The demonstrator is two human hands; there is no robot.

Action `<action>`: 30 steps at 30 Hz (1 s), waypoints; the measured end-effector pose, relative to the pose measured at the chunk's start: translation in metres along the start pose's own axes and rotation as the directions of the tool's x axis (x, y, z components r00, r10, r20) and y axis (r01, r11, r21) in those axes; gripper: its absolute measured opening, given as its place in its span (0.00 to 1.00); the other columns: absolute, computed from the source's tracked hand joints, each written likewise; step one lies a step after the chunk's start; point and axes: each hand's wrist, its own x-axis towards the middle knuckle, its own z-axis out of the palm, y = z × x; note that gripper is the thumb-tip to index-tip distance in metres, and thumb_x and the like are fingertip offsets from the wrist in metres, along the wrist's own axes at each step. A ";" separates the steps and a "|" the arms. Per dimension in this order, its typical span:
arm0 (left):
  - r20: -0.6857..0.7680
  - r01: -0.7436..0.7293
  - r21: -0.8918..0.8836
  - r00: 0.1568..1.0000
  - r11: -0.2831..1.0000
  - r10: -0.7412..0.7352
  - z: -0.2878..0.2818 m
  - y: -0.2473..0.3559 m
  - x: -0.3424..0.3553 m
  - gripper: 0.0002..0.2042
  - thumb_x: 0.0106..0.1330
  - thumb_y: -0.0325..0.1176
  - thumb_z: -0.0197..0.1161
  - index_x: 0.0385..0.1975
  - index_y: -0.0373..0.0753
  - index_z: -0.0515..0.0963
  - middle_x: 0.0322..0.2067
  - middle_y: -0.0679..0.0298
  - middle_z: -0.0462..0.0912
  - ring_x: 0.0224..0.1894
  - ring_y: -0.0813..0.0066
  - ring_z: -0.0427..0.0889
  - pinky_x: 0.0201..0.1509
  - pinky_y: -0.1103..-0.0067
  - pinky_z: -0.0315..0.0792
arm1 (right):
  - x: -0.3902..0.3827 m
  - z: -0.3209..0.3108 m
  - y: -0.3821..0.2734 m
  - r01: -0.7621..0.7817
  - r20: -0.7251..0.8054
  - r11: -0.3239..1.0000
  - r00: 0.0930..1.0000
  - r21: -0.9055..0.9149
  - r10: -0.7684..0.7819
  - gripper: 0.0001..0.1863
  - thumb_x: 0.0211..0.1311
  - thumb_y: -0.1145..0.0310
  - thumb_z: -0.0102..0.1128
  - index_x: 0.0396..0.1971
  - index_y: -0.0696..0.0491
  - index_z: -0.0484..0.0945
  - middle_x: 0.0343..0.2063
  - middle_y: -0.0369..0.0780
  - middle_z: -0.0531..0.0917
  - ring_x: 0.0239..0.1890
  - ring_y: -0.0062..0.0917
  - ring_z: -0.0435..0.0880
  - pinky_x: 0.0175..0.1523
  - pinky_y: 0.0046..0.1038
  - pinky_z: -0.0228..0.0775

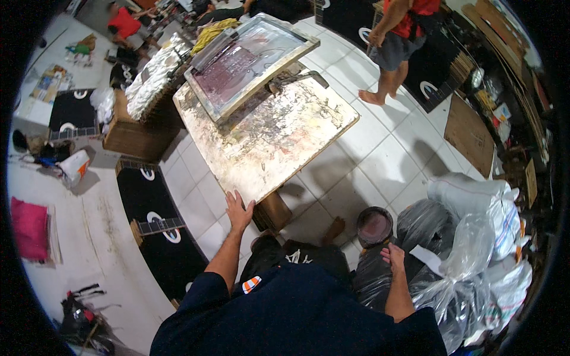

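My left hand (pixel 239 210) rests with fingers spread on the near corner of a paint-stained table (pixel 309 121). On the table's far side a screen-printing frame (pixel 249 62) sits tilted, its mesh smeared with purple ink. A metal arm (pixel 300 77) lies beside the frame's right edge. Lower right, my right hand (pixel 393 258) hovers with fingers loosely apart and nothing visible in it. Just beyond it stands a round dark tub (pixel 374 227) with purplish contents, beside bundles in black plastic (pixel 424 225).
White sacks (pixel 472 196) and clear plastic bags (pixel 469 249) crowd the right. A barefoot person (pixel 398 47) in red and grey stands beyond the table. Black printed fabric panels (pixel 160 219) line the left; a cardboard sheet (pixel 469 133) lies on the tiles.
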 end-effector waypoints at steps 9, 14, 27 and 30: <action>0.036 0.103 -0.054 0.994 0.993 -0.101 0.006 0.002 0.007 0.48 0.63 0.53 0.71 0.78 0.39 0.52 0.78 0.37 0.43 0.79 0.35 0.44 0.78 0.54 0.54 | 0.000 0.001 -0.013 -0.099 0.158 0.936 0.974 -0.338 0.160 0.18 0.72 0.61 0.64 0.53 0.59 0.81 0.33 0.41 0.88 0.29 0.26 0.90 0.24 0.25 0.76; 0.005 0.101 -0.088 0.995 0.991 -0.101 0.007 0.004 0.007 0.48 0.60 0.49 0.75 0.77 0.39 0.57 0.77 0.37 0.47 0.79 0.36 0.47 0.78 0.59 0.57 | 0.012 0.017 -0.049 -0.028 0.197 0.904 0.973 -0.427 0.124 0.17 0.74 0.61 0.62 0.53 0.57 0.81 0.34 0.38 0.88 0.27 0.21 0.87 0.28 0.25 0.77; 0.070 0.233 -0.075 0.971 0.970 -0.228 -0.066 0.044 0.088 0.24 0.58 0.47 0.69 0.50 0.37 0.86 0.38 0.49 0.89 0.46 0.49 0.88 0.53 0.61 0.80 | 0.120 0.090 -0.210 0.112 0.129 0.877 0.990 -0.467 -0.058 0.16 0.72 0.59 0.61 0.48 0.56 0.80 0.35 0.43 0.88 0.27 0.28 0.87 0.28 0.29 0.77; 0.024 0.162 -0.372 0.986 0.914 -0.165 -0.061 0.071 0.121 0.29 0.60 0.44 0.68 0.60 0.37 0.79 0.45 0.48 0.88 0.53 0.53 0.86 0.59 0.65 0.78 | 0.133 0.142 -0.254 0.127 0.147 0.885 0.987 -0.447 -0.068 0.17 0.71 0.58 0.62 0.50 0.55 0.82 0.33 0.39 0.87 0.27 0.23 0.86 0.27 0.26 0.76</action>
